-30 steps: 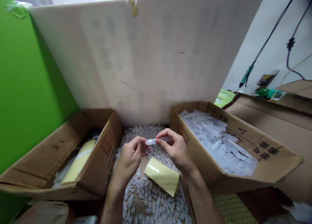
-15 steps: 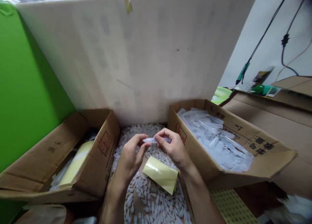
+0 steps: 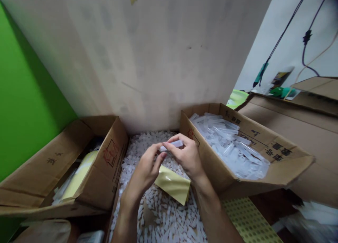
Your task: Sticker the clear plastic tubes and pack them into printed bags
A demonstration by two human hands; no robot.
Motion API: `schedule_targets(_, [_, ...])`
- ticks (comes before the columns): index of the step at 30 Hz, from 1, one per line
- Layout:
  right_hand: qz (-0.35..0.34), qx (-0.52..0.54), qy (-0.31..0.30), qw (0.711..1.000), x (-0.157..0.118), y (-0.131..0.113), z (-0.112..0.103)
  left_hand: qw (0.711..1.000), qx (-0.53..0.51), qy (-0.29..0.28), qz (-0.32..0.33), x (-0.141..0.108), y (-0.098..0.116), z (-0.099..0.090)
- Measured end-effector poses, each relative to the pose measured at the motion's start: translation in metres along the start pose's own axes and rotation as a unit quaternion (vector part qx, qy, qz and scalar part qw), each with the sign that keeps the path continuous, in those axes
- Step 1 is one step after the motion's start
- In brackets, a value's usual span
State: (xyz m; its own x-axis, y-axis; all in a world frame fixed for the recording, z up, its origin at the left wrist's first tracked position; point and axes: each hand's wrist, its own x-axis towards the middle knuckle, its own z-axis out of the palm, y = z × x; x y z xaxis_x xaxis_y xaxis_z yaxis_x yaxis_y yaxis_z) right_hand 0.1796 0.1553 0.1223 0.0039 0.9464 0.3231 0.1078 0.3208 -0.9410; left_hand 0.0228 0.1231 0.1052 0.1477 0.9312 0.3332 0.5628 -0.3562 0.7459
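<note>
Between my hands is a small translucent plastic tube point(image 3: 177, 143), tilted slightly up to the right. My right hand point(image 3: 186, 156) pinches it between thumb and fingers. The fingers of my left hand point(image 3: 149, 165) close round its left end, which they partly hide. Beneath the hands, many small whitish plastic pieces point(image 3: 169, 218) are spread in a shallow box. A folded yellow sheet point(image 3: 173, 185) lies on them, just below my hands. To the right, an open cardboard box point(image 3: 287, 165) holds many clear tubes point(image 3: 227, 144).
A cardboard box point(image 3: 92, 186) at the left holds yellow sheets point(image 3: 79, 176) and plastic bags. Behind stands a tall whitish panel point(image 3: 148, 60). A dotted yellow sheet point(image 3: 248, 218) lies at the lower right. Cables point(image 3: 282, 35) hang at the upper right.
The tube has turned from nearly level to tilted, its right end now showing past my right fingers. Both hands have shifted slightly, and the whole view has moved a little.
</note>
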Motion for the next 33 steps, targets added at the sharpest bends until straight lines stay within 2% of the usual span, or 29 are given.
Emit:
schedule_targets(3, [-0.018, -0.016, 0.058, 0.998, 0.002, 0.0, -0.003, 0.988, 0.108, -0.085, -0.075, -0.005, -0.015, 0.021])
schedule_targets(6, [-0.042, -0.017, 0.052, 0.998, 0.004, 0.001, -0.007, 0.958, 0.203, -0.165, -0.116, -0.012, -0.024, 0.036])
schedule_targets(10, [-0.064, -0.042, 0.073, 0.994, 0.007, 0.006, -0.011, 0.957, 0.199, -0.181, -0.109, -0.012, -0.028, 0.034])
schedule_targets(12, [-0.074, -0.044, 0.09, 0.992, 0.009, 0.01, -0.013, 0.965, 0.18, -0.168, -0.094, -0.008, -0.027, 0.024])
schedule_targets(14, [-0.075, -0.038, 0.082, 0.993, 0.011, 0.012, -0.016, 0.977, 0.139, -0.132, -0.092, -0.004, -0.024, 0.01])
schedule_targets(17, [-0.085, -0.05, 0.037, 0.994, 0.011, 0.01, -0.021, 0.99, 0.089, -0.027, -0.102, -0.001, -0.015, -0.011])
schedule_targets(20, [-0.111, -0.075, -0.023, 0.991, 0.008, 0.002, -0.023, 0.989, 0.091, 0.085, -0.079, -0.004, -0.005, -0.026])
schedule_targets(22, [-0.127, -0.078, -0.07, 0.986, 0.005, -0.003, -0.022, 0.985, 0.098, 0.128, -0.056, -0.006, 0.002, -0.032])
schedule_targets(26, [-0.174, -0.07, -0.139, 0.972, 0.001, -0.007, -0.016, 0.981, 0.129, 0.146, -0.018, -0.008, 0.011, -0.035])
schedule_targets(29, [-0.171, -0.048, -0.169, 0.969, 0.0, -0.004, -0.01, 0.978, 0.15, 0.145, -0.006, -0.008, 0.016, -0.034])
schedule_targets(33, [-0.15, -0.018, -0.156, 0.976, -0.001, -0.001, -0.004, 0.981, 0.145, 0.124, 0.04, -0.01, 0.02, -0.036])
